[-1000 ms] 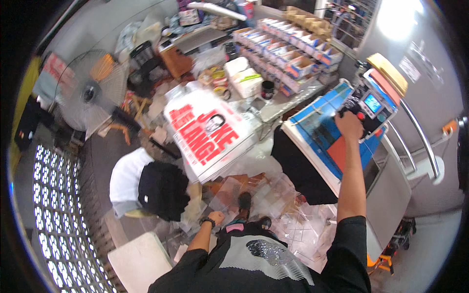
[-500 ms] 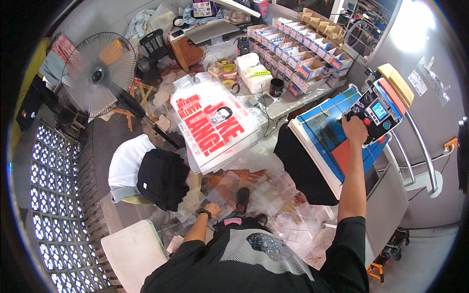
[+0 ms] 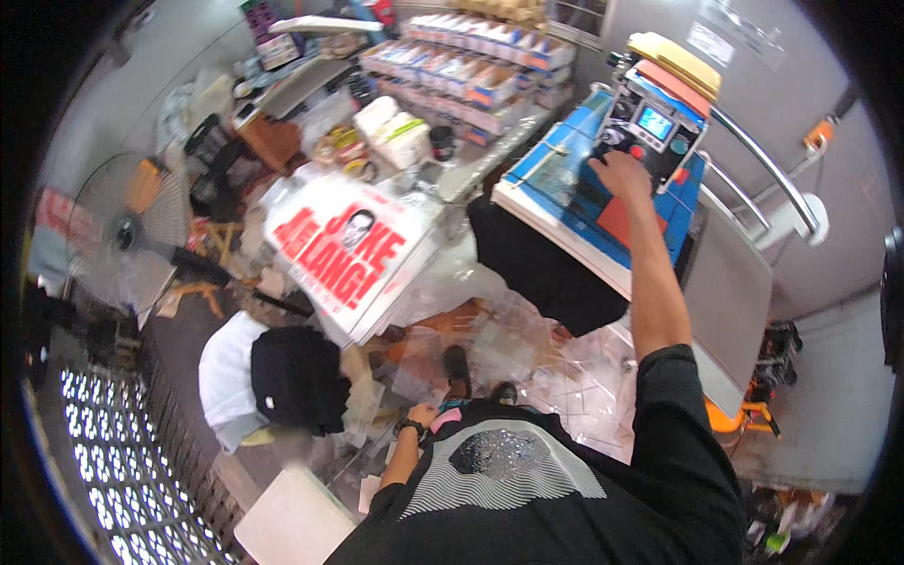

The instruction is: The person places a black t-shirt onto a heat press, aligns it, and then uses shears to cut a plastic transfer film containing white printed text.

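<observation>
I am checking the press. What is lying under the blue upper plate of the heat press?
A black garment hangs out from under the blue upper plate, over the front edge. The part beneath the plate is covered. The right hand rests on top.

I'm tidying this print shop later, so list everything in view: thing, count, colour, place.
heat press: one, blue, right
control box: one, black with small screen, atop press
black garment: one, hanging off press platen
printed sheets: a stack, white with red lettering, centre
folded garments: two piles, black and white, lower left
fan: one, grey, left
boxes: several rows, top
right hand: on press by control box
left hand: hanging low
</observation>
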`<action>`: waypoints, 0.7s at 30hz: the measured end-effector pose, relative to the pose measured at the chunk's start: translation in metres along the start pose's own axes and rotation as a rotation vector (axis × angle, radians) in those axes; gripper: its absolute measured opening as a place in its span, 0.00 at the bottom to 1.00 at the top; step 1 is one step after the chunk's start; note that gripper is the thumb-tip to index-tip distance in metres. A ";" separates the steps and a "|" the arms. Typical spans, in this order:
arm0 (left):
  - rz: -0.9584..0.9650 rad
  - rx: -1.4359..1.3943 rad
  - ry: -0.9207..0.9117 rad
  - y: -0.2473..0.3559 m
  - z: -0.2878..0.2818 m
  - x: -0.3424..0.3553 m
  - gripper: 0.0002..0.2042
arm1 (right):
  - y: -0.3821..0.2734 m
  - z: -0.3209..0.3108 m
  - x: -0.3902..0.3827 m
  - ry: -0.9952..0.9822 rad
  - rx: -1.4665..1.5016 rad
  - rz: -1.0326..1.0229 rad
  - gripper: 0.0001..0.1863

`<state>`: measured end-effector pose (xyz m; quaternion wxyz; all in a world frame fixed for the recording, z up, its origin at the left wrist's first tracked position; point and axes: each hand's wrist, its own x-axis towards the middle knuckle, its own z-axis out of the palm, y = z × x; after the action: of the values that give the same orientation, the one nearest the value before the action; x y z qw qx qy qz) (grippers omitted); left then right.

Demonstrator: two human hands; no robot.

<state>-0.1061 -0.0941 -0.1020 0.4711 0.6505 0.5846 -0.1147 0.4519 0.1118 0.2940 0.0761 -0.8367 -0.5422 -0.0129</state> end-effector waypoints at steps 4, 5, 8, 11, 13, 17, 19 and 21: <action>0.061 -0.059 0.229 0.055 -0.012 0.036 0.16 | 0.032 -0.014 -0.043 0.124 0.042 0.012 0.26; 0.217 -0.055 0.365 0.073 -0.027 0.042 0.13 | 0.039 -0.017 -0.052 0.126 0.039 0.010 0.26; 0.528 -0.350 0.546 0.160 -0.098 0.060 0.10 | 0.068 -0.022 -0.077 0.125 0.015 0.016 0.27; 0.445 -0.590 0.542 0.264 -0.172 0.059 0.08 | 0.094 -0.024 -0.107 0.212 -0.020 0.035 0.29; 0.651 -0.482 0.529 0.316 -0.209 0.094 0.07 | 0.106 -0.033 -0.126 0.352 -0.041 0.076 0.26; 1.042 -0.272 0.463 0.446 -0.247 0.161 0.06 | 0.150 -0.026 -0.170 0.497 -0.069 0.222 0.19; 1.182 -0.113 0.342 0.526 -0.264 0.209 0.04 | 0.156 -0.019 -0.183 0.600 -0.156 0.338 0.16; 1.331 -0.013 0.318 0.576 -0.255 0.274 0.07 | 0.158 -0.013 -0.195 0.653 -0.248 0.496 0.15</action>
<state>0.3716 0.3487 0.1174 0.3536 0.8774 0.1232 0.2999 0.5157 -0.1296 0.2691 0.1434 -0.8967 -0.2662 -0.3232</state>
